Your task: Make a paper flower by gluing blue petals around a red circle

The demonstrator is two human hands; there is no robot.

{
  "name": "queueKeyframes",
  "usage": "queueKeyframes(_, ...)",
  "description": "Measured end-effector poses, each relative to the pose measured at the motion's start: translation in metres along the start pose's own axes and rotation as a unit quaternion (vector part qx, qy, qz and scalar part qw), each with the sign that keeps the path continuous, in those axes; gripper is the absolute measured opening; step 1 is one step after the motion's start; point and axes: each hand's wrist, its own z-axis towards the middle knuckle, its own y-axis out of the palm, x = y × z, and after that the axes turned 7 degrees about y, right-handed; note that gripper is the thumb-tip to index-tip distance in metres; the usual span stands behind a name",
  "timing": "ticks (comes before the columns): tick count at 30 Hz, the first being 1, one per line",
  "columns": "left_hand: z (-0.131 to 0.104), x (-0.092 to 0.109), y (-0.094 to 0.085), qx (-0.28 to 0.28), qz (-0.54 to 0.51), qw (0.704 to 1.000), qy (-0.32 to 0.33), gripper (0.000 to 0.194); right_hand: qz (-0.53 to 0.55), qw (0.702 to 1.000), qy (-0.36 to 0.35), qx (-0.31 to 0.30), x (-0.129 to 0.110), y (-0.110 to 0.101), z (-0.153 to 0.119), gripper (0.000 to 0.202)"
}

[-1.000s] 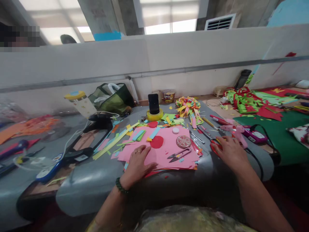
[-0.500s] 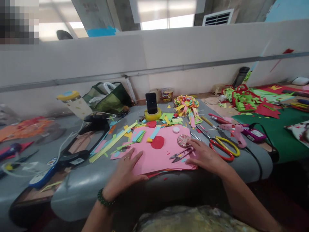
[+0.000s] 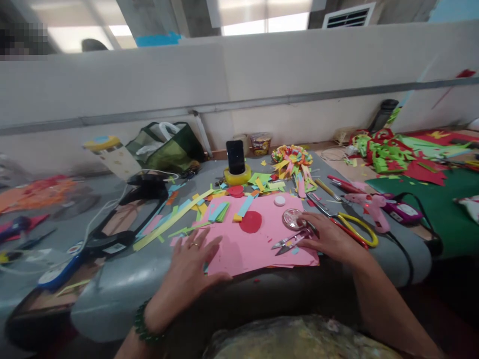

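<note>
My left hand (image 3: 194, 264) lies with its fingers spread on the left edge of a pink paper sheet (image 3: 232, 254), palm down. At the sheet's right side, my right hand (image 3: 329, 237) has its thumb and fingers closed around the handles of small thread snips (image 3: 290, 242), whose blades point left over the paper. Just beyond its fingertips is a round clear-topped tin (image 3: 294, 218). A red paper circle (image 3: 250, 222) rests mid-sheet, with blue and green paper strips (image 3: 219, 212) up and left of it. A small white disc (image 3: 279, 200) lies near the top right corner.
Behind the sheet, a phone (image 3: 235, 157) stands in a yellow tape roll (image 3: 238, 175), beside a colourful paper pompom (image 3: 294, 159). To the right are large scissors (image 3: 357, 227), a pink glue gun (image 3: 368, 204) and a purple device (image 3: 402, 208). Paper scraps surround a black frame (image 3: 112, 244) on the left.
My right hand has closed around the snips' handles, which have shifted slightly. My left hand stays spread at the sheet's left edge. The view has moved a little.
</note>
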Motion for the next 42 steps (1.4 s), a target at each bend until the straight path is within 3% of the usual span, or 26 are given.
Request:
queueKeyframes(3, 0.001, -0.010, -0.010, 0.049, -0.028, 0.996, 0.074, 0.053, -0.027, 0.998, -0.050, 0.017, -0.006, -0.006, 0.002, 0.044)
queueKeyframes(5, 0.006, -0.009, -0.018, 0.041, -0.050, 0.990, 0.124, 0.050, -0.038, 0.993, -0.106, 0.024, -0.013, -0.007, 0.003, 0.031)
queueKeyframes(8, 0.017, 0.006, -0.031, -0.023, -0.068, 0.983, 0.167, 0.045, -0.052, 0.979, -0.197, 0.026, -0.026, 0.001, 0.005, 0.014)
queueKeyframes(13, 0.037, 0.029, -0.048, -0.119, -0.051, 0.973, 0.192, 0.045, -0.097, 0.955, -0.266, 0.092, -0.027, 0.016, 0.001, 0.023)
queueKeyframes(15, 0.044, 0.030, -0.050, -0.122, -0.048, 0.971, 0.198, 0.046, -0.086, 0.961, -0.227, 0.133, -0.018, 0.011, -0.007, 0.023)
queueKeyframes(18, 0.053, 0.028, -0.046, -0.113, -0.055, 0.968, 0.218, 0.045, -0.077, 0.979, -0.044, 0.181, -0.001, -0.003, -0.020, 0.023)
queueKeyframes(21, 0.063, 0.032, -0.039, -0.103, -0.064, 0.964, 0.237, 0.040, -0.132, 0.966, 0.141, 0.170, 0.004, -0.007, -0.023, 0.023)
queueKeyframes(23, 0.069, 0.039, -0.036, -0.102, -0.068, 0.961, 0.248, 0.036, -0.173, 0.955, 0.189, 0.146, 0.001, -0.004, -0.018, 0.022)
queueKeyframes(27, 0.080, 0.056, -0.035, -0.119, -0.041, 0.955, 0.268, 0.026, -0.212, 0.950, 0.207, 0.094, -0.013, 0.000, 0.002, 0.021)
queueKeyframes(31, 0.090, 0.058, -0.030, -0.104, -0.030, 0.956, 0.271, 0.024, -0.208, 0.944, 0.253, 0.045, -0.020, -0.012, 0.015, 0.029)
queueKeyframes(33, 0.095, 0.054, -0.022, -0.065, -0.051, 0.960, 0.269, 0.026, -0.188, 0.953, 0.232, 0.050, -0.024, -0.016, 0.018, 0.029)
queueKeyframes(38, 0.103, 0.046, 0.006, 0.045, -0.130, 0.949, 0.283, 0.031, -0.115, 0.991, 0.071, 0.017, -0.044, -0.004, 0.022, 0.041)
queueKeyframes(42, 0.100, 0.047, 0.019, 0.043, -0.177, 0.938, 0.296, 0.032, -0.110, 0.988, 0.112, 0.000, -0.043, -0.001, 0.027, 0.026)
